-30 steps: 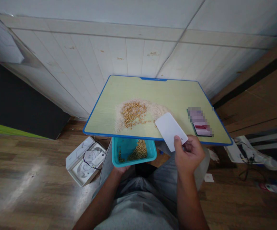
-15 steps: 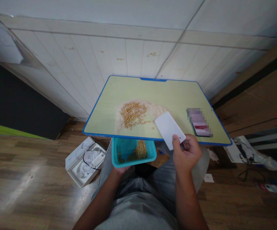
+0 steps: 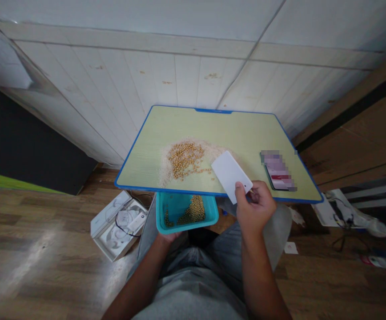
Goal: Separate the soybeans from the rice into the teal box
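1 white card (image 3: 229, 176) in right hand (image 3: 255, 206)

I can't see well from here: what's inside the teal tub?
The teal tub holds yellow beans, heaped right, a few at left; the blue-edged board hides its far end.

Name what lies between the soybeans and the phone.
In the head view, the white card, held in the right hand, lies between the soybeans and the phone.

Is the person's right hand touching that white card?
Touching: the head view shows the right hand pinching the lower corner of the white card with the thumb on top.
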Demonstrator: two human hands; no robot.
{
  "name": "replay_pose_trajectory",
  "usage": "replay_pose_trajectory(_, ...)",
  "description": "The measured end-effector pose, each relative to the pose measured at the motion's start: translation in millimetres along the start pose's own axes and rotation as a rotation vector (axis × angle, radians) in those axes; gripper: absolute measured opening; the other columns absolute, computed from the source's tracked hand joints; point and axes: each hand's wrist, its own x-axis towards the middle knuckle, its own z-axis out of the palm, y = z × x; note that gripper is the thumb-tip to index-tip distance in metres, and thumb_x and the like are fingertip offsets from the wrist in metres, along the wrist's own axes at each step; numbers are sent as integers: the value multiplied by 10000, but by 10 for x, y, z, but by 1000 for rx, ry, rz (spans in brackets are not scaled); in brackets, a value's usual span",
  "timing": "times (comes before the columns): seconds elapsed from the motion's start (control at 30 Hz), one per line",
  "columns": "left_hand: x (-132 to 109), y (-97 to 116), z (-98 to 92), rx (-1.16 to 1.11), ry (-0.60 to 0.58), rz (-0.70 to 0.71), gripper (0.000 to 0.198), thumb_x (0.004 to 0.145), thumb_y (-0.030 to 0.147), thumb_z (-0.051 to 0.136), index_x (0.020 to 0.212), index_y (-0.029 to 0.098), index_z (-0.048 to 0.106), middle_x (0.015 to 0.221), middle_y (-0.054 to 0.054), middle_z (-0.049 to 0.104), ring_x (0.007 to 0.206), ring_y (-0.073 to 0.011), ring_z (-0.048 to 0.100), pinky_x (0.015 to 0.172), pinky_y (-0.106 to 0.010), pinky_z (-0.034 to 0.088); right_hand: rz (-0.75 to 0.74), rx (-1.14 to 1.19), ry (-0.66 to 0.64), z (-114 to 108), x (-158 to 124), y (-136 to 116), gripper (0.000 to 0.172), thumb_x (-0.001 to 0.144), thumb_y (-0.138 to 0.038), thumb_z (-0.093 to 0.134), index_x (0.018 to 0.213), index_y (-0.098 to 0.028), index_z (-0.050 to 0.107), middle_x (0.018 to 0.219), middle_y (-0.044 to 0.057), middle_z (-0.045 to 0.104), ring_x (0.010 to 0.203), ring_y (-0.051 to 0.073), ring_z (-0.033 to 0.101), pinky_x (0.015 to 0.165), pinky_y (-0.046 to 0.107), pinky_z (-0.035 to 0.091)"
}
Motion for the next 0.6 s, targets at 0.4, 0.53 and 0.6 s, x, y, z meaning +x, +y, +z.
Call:
replay_pose_trajectory(0.4, -22, 10, -29, -17, -152, 9, 613, 1145, 557, 414, 1166, 294, 968, 1393, -54, 925, 1392, -342, 829, 1313, -533, 590, -36, 36, -30, 9, -1, 18, 228, 978, -350, 820, 831, -250, 677, 696, -49, 686, 625, 164, 651, 640, 288, 521)
replay_pose_trajectory(0.53, -13, 10, -53, -7, -127, 22, 503, 1122, 507, 503, 1184, 305, 960, 1356, -38, 938, 1364, -331, 840, 1349, -537, 561, -3, 9, -12, 12, 27, 34, 236, 973, -367, 822, 830, -249, 676, 683, -49, 682, 616, 164, 645, 633, 289, 516)
replay_pose_trajectory(0.6, -8, 9, -61, 5, -106, 40, 478, 1126, 522, 529, 1166, 322, 962, 1330, -32, 946, 1335, -338, 852, 1333, -527, 582, -5, 11, -30, 14, 37, 27, 235, 970, -360, 822, 823, -248, 677, 673, -53, 676, 607, 161, 644, 623, 286, 509)
